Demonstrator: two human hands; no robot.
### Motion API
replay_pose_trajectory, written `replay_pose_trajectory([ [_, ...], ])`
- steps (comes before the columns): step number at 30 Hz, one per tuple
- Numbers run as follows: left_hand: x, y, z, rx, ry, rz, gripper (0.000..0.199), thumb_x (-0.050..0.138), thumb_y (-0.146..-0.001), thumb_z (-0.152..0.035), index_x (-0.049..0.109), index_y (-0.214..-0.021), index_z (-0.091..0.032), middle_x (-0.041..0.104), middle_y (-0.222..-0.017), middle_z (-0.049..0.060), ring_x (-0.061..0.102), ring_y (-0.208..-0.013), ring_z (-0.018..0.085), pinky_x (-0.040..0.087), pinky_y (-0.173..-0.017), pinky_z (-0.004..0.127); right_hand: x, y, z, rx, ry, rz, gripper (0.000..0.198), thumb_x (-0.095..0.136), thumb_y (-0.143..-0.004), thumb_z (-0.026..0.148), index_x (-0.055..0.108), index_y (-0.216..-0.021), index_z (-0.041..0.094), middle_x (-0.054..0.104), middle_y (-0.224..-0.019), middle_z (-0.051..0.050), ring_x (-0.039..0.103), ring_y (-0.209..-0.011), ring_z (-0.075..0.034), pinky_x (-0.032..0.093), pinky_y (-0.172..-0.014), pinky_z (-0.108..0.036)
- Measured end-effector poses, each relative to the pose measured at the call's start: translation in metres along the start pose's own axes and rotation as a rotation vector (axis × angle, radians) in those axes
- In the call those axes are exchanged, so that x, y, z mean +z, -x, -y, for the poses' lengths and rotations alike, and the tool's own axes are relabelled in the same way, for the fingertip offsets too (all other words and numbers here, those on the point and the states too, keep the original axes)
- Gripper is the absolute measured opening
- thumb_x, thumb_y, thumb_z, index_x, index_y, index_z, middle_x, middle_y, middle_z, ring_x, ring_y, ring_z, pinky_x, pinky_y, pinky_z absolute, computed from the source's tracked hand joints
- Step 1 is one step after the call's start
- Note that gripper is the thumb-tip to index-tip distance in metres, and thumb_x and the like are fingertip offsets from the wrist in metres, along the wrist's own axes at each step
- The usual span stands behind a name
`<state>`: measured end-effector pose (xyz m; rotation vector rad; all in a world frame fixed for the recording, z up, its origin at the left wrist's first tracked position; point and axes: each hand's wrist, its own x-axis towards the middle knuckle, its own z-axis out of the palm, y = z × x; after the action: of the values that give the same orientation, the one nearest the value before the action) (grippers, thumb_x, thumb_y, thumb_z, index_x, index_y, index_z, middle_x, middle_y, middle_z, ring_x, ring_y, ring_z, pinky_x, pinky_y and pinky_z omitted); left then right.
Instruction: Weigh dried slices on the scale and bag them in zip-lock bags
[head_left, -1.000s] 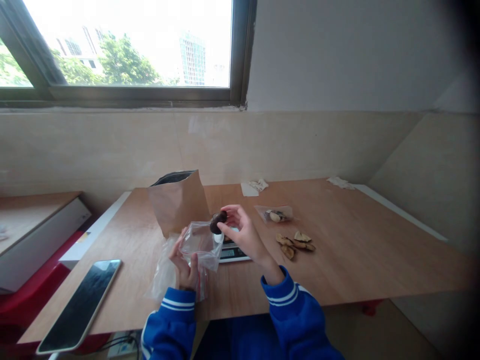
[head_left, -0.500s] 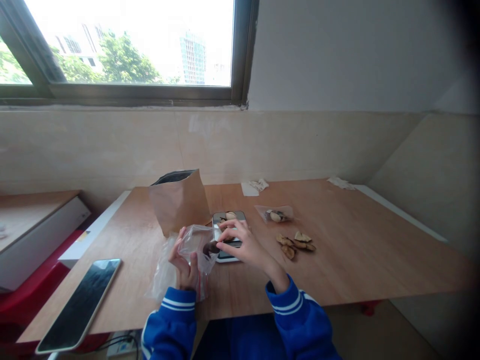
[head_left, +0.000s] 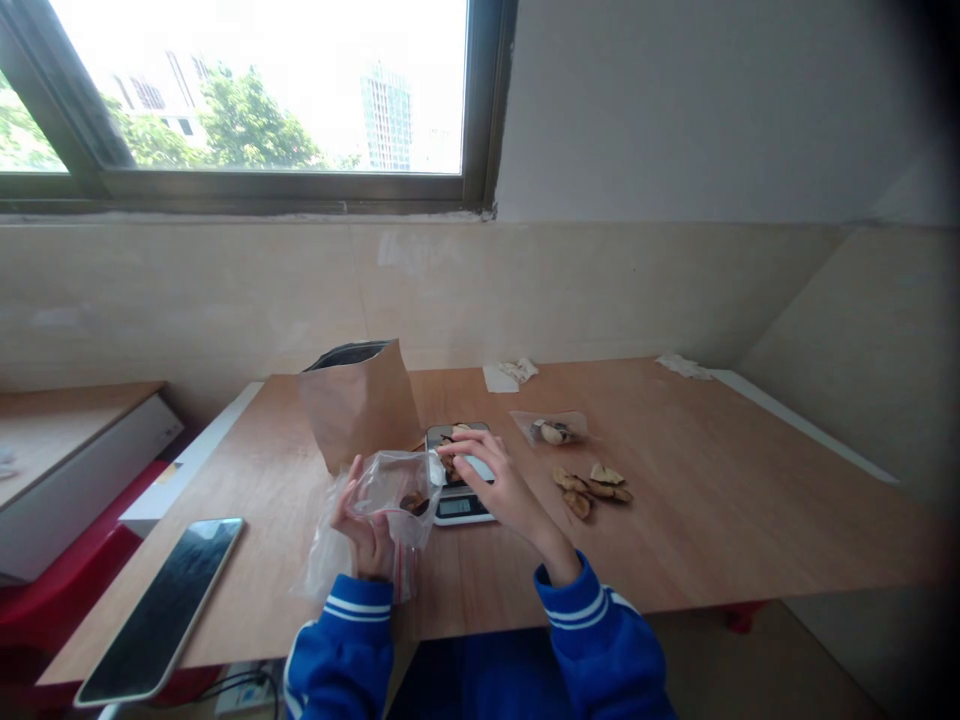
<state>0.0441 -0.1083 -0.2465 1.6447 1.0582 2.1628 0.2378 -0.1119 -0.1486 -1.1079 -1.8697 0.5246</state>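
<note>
My left hand (head_left: 366, 530) is closed on a clear zip bag (head_left: 394, 480), keeping its mouth apart towards the right. A dark brown dried slice (head_left: 414, 503) lies inside that bag. Above a small digital scale (head_left: 463, 508) hovers my right hand (head_left: 491, 480), fingers stretched and apart, with nothing visible between them. Its fingertips are close to several dried slices (head_left: 450, 466) on the scale's pan and partly cover them. The scale's display is lit, but its figures are too small to read. More clear bags (head_left: 326, 545) lie under my left hand.
Behind the left hand stands an open brown paper bag (head_left: 364, 400). Right of the scale lie a filled clear packet (head_left: 559, 428) and several loose dried slices (head_left: 592, 490). A phone (head_left: 165, 605) rests at the table's left edge. Crumpled tissue (head_left: 517, 371) lies at the back.
The dark slice has passed from my right fingertips at the bag's mouth into the bag. My right hand has moved away from the bag to the slices on the scale, uncovering the display.
</note>
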Motion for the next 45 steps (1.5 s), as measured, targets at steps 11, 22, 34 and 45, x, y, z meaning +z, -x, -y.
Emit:
replay_pose_trajectory([
  [11,0.008,-0.007,-0.017,-0.191,0.105,-0.181,0.056,0.050,-0.081,-0.060,0.034,-0.119,-0.023,0.039,-0.142,0.016,0.045,-0.127,0.029,0.038,-0.102,0.052,0.039,0.013,-0.046,-0.018,0.378,0.125,0.035,0.052,-0.083,0.008,0.062,-0.114,0.022,0.061,-0.111,-0.009,0.053,-0.105,-0.025,0.045,-0.091,-0.041],
  [22,0.007,0.000,-0.014,-0.325,0.126,-0.123,0.058,0.050,-0.083,-0.056,0.034,-0.128,-0.022,0.036,-0.145,0.016,0.041,-0.129,0.030,0.034,-0.104,0.054,0.004,-0.005,0.025,0.051,-0.286,-0.061,0.027,0.054,-0.088,0.026,0.055,-0.114,0.021,0.067,-0.095,-0.003,0.062,-0.081,-0.014,0.050,-0.074,-0.025],
  [34,0.009,-0.004,-0.009,-0.492,0.112,-0.237,0.061,0.047,-0.080,-0.063,0.032,-0.122,-0.021,0.041,-0.138,0.016,0.045,-0.124,0.030,0.039,-0.100,0.052,0.022,-0.043,0.029,-0.224,0.074,-0.055,0.024,0.050,-0.090,0.023,0.062,-0.111,0.025,0.057,-0.118,-0.004,0.049,-0.113,-0.018,0.037,-0.100,-0.035],
  [45,0.008,-0.005,-0.019,-0.469,-0.011,-0.166,0.062,0.043,-0.082,-0.063,0.031,-0.123,-0.018,0.044,-0.136,0.016,0.044,-0.126,0.031,0.036,-0.104,0.049,0.055,-0.029,-0.062,-0.082,0.500,0.111,0.029,0.053,-0.080,0.008,0.062,-0.106,0.016,0.059,-0.112,-0.013,0.044,-0.118,-0.027,0.041,-0.098,-0.045],
])
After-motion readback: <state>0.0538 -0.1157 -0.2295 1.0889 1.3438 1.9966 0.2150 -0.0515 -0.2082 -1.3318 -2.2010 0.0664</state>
